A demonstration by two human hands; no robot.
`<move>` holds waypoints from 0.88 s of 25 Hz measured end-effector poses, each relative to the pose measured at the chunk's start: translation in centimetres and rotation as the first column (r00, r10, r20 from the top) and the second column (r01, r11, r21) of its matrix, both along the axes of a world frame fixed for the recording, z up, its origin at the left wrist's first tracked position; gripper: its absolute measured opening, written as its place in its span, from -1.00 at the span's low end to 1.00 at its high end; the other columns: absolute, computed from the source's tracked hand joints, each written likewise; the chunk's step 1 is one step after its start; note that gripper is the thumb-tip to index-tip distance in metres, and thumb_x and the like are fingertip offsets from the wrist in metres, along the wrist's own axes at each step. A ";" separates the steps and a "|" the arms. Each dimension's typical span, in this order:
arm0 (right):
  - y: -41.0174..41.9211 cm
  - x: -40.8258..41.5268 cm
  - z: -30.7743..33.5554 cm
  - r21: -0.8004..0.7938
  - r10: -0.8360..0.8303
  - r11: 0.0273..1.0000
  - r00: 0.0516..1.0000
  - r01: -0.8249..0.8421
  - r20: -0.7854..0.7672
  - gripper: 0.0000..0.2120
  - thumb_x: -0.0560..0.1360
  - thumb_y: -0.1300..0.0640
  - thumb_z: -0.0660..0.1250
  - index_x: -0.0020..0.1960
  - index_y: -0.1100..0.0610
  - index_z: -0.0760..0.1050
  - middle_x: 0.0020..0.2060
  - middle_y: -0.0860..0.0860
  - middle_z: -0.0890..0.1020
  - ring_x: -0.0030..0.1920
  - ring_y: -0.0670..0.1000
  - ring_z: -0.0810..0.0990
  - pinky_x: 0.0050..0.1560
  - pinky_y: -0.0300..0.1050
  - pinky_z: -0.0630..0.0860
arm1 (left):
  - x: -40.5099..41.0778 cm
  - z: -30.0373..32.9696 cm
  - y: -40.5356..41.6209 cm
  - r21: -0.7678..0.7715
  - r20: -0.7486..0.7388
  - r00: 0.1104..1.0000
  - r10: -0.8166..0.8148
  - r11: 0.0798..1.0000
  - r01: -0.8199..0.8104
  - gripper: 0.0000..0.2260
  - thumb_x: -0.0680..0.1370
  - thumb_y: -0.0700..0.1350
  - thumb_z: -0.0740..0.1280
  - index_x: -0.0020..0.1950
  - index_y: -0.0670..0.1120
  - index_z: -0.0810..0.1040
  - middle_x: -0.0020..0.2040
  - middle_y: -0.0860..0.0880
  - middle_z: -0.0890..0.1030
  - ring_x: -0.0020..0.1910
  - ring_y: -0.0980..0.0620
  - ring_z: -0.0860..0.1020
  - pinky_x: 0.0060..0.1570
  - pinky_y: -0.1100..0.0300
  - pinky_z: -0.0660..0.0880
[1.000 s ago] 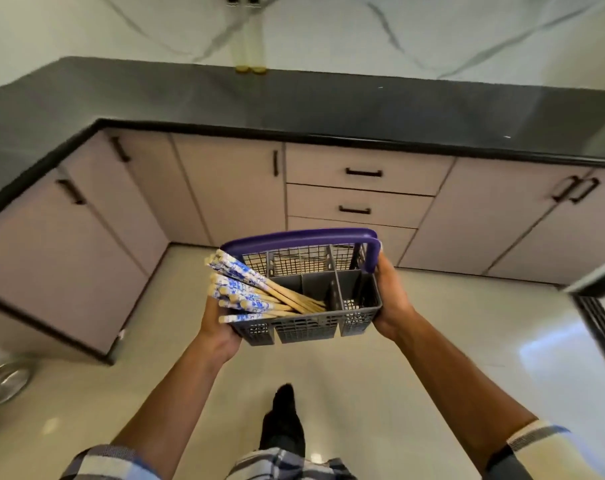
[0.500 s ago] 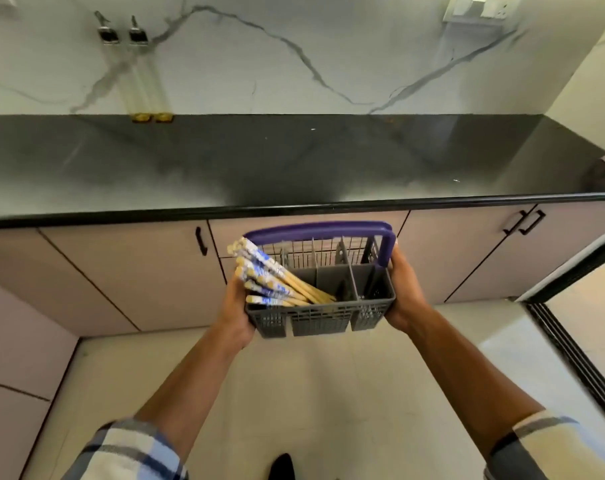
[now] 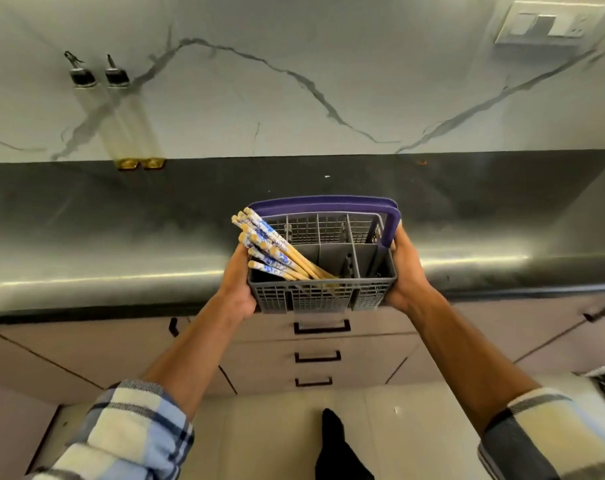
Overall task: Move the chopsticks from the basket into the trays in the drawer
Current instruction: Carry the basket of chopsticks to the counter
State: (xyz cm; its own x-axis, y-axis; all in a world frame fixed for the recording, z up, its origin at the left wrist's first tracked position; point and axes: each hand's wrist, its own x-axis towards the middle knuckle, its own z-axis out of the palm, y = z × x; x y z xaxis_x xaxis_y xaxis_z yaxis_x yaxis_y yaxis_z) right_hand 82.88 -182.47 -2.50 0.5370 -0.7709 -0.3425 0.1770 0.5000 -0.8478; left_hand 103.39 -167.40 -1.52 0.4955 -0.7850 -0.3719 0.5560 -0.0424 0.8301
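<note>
Right now my left hand (image 3: pixel 237 292) and right hand (image 3: pixel 403 275) each clamp a grip on the basket (image 3: pixel 323 296), held over the bench (image 3: pixel 121 237) edge, chopsticks (image 3: pixel 277 252) leaning inside it. Next, I judge, it needs setting down and the closed drawer (image 3: pixel 322 327) opening.

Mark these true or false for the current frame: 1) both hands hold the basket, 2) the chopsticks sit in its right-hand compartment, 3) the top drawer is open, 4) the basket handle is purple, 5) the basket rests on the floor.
1) True. The left hand and right hand grip opposite ends of the basket.
2) False. The chopsticks lean out at the basket's left end; the right compartments look empty.
3) False. The top drawer is shut, as are the two below it.
4) True. The handle is purple.
5) False. It is held up at the edge of the dark countertop.
</note>
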 end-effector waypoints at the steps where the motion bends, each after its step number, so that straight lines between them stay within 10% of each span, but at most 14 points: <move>1: -2.0 1.1 -0.3 0.022 0.025 0.999 1.000 -0.025 0.008 -0.40 0.47 -0.42 0.18 0.13 0.03 0.67 0.10 0.17 0.70 0.09 0.19 0.69 0.04 0.15 0.62 | 0.8 -0.1 -1.7 0.016 0.004 1.000 0.014 1.000 -0.014 -0.59 0.66 0.12 0.10 0.00 -0.13 0.63 -0.19 -0.14 0.75 -0.23 -0.09 0.73 -0.41 0.11 0.63; 7: -14.0 8.3 -0.9 0.076 0.098 0.993 0.994 -0.095 -0.037 -0.37 0.49 -0.42 0.14 0.16 0.05 0.66 0.13 0.17 0.69 0.15 0.21 0.66 0.25 0.23 0.51 | 7.0 -0.4 -12.1 0.099 0.026 0.996 0.087 0.991 -0.089 -0.62 0.66 0.08 0.11 -0.03 -0.12 0.61 -0.23 -0.10 0.75 -0.28 -0.05 0.73 -0.43 0.16 0.62; 14: -21.7 13.4 -1.6 0.119 0.064 0.991 0.998 -0.063 -0.006 -0.41 0.50 -0.41 0.14 0.06 0.02 0.70 0.08 0.13 0.71 0.06 0.15 0.71 -0.01 0.07 0.65 | 13.0 -1.4 -20.5 0.135 -0.032 0.996 0.079 0.988 -0.074 -0.57 0.63 0.16 0.11 0.07 -0.12 0.62 -0.01 -0.20 0.73 0.01 -0.19 0.67 0.03 -0.07 0.56; 22: -22.6 14.8 -5.9 0.197 -0.018 0.980 0.999 0.011 0.038 -0.43 0.50 -0.35 0.22 0.14 0.09 0.67 0.12 0.18 0.69 0.13 0.18 0.67 0.16 0.17 0.57 | 14.8 -5.0 -22.8 0.145 -0.027 0.996 0.089 0.986 -0.084 -0.59 0.68 0.07 0.04 -0.01 -0.13 0.59 -0.23 -0.11 0.75 -0.26 -0.05 0.73 -0.25 0.06 0.59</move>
State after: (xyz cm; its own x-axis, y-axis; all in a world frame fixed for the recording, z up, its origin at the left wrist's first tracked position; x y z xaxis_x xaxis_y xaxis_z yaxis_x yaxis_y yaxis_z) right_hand 97.68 -205.05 -8.37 0.5423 -0.6981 -0.4674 0.2165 0.6537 -0.7251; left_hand 118.24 -190.17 -6.51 0.5443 -0.6770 -0.4953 0.5902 -0.1106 0.7997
